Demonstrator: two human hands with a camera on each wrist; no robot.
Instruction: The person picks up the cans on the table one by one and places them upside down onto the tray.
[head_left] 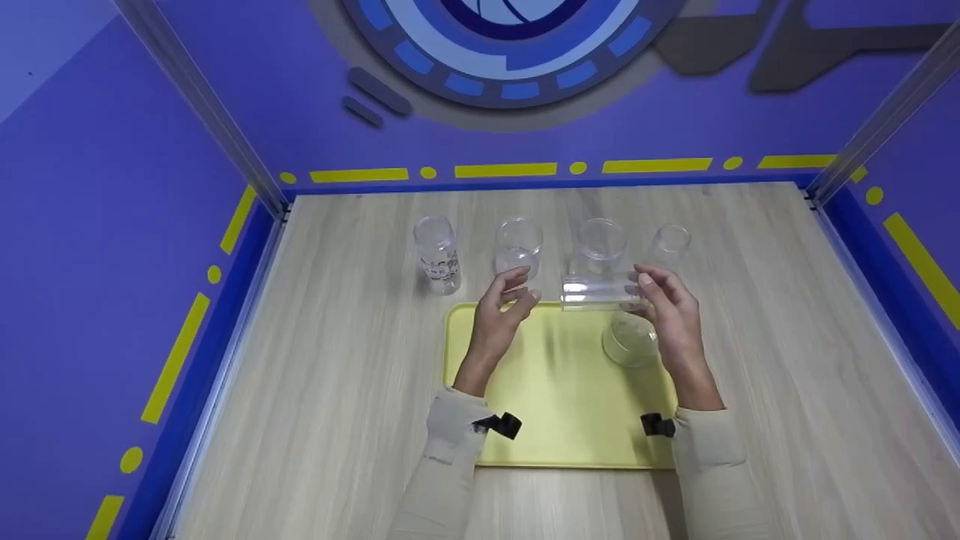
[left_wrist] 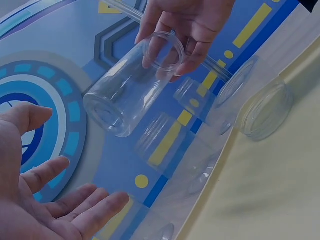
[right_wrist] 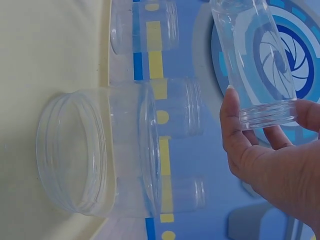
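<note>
My right hand (head_left: pixel 675 319) grips a tall clear jar (head_left: pixel 596 292) by its threaded mouth. The jar lies sideways in the air above the tray's far edge, its base toward the left. In the left wrist view, the fingers curl round the rim of the jar (left_wrist: pixel 132 85). Apart from that jar, my left hand (head_left: pixel 499 322) is raised over the tray with its fingers spread and holding nothing. Below the held jar, a wide clear jar (head_left: pixel 628 343) stands on the yellow tray (head_left: pixel 555 405); its wide mouth (right_wrist: pixel 70 150) shows in the right wrist view.
Behind the tray stand a tall printed glass (head_left: pixel 437 255), two clear jars (head_left: pixel 519 244) (head_left: pixel 601 240) and a smaller clear jar (head_left: pixel 671 244). Blue panels (head_left: pixel 300 135) wall in the wooden table (head_left: pixel 337 360) at the back and sides.
</note>
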